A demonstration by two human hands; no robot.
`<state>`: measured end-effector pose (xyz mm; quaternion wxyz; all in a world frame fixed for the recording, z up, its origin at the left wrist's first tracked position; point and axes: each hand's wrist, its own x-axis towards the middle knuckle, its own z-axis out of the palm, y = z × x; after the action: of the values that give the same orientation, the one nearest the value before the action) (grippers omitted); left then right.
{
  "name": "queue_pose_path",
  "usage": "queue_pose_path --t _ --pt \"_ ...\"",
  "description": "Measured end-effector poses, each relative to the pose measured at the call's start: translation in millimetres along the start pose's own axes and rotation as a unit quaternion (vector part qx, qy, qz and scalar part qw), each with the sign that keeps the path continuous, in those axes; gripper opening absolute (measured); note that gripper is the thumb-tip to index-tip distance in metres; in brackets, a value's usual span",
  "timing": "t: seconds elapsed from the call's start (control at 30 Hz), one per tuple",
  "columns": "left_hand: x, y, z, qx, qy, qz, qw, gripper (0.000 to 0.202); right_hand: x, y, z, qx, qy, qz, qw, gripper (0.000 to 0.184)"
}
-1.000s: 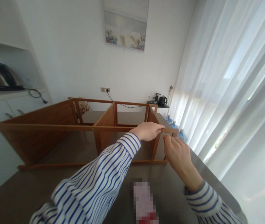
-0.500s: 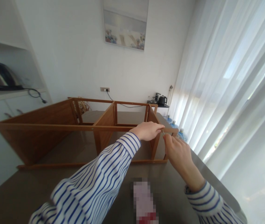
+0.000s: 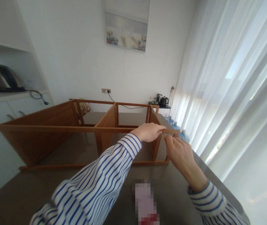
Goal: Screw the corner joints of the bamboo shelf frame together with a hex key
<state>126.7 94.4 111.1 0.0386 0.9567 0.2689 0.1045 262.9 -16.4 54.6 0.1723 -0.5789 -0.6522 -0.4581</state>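
Note:
A brown wooden shelf rack lies on its side on the table. My left hand is closed over the front top rail near its right end, its fingertips pinched at the rail by the upright. Just right of it, my right hand is closed round a thin metal tool. Only a short length of its shaft shows, angled up to the rail beside my left fingertips. The rest of the tool is inside my right fist, so its exact kind is hidden.
The grey-brown table holds the rack and a blurred-out pink and red object near me. Behind are a socket with a cable and a black kettle. Water bottles stand by the curtain; another kettle sits left.
The room appears slightly lower as the view shifts a little. Both hands keep nearly the same place and grip at the rail.

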Motion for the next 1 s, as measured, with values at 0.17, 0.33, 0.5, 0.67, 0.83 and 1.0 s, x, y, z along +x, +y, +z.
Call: queue_pose_path --t 0.17,0.33,0.5,0.67,0.83,1.0 --pt "0.4 -1.0 0.9 -0.002 0.002 -0.001 1.0 0.044 -1.5 -3.1 4.3 -0.001 0.009 0.014 1.0 0.02" --pt "0.8 -1.3 0.7 -0.002 -0.001 -0.001 1.0 0.044 -1.1 -2.6 -0.8 -0.002 -0.01 0.004 1.0 0.018" --pt "0.5 -0.2 0.3 0.0 -0.003 -0.008 1.0 0.045 0.8 3.9 -15.6 0.001 -0.032 -0.054 0.998 0.017" --pt "-0.1 1.1 -0.3 0.003 -0.005 -0.008 1.0 0.045 -12.1 8.3 -9.8 0.055 -0.033 -0.027 0.998 0.022" --pt "-2.1 2.6 -0.2 0.008 -0.005 -0.008 1.0 0.045 -45.6 5.6 16.1 0.164 -0.098 0.07 0.979 0.022" --pt "-5.6 5.7 1.6 0.037 0.015 0.002 0.999 0.045 -76.5 -2.3 38.8 0.292 -0.195 0.157 0.923 0.028"
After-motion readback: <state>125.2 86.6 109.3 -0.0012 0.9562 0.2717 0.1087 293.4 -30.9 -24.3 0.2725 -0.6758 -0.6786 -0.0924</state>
